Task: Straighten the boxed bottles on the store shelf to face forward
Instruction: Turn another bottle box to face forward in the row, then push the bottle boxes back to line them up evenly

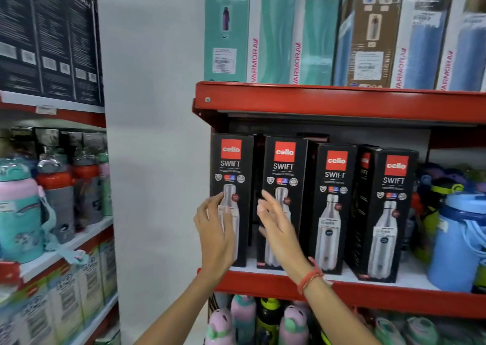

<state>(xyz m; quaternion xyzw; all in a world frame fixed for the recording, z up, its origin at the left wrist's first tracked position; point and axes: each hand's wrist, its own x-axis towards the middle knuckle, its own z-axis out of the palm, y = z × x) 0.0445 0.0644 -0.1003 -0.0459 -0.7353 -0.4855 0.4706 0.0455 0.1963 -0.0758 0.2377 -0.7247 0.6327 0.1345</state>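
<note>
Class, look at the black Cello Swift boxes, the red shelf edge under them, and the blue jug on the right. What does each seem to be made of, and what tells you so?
Black Cello Swift boxes: probably printed cardboard, slightly glossy; sharp folded corners, flat printed faces.
Red shelf edge: likely painted metal; smooth, even red coat, thin rigid lip.
Blue jug: probably plastic, matte; moulded rounded body with a handle in the same colour.

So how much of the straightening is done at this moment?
Done: the third box faces forward. In hand: the left hand and right hand, both open, are at the first box and second box. Left: the fourth box stands turned, its side showing.
</note>
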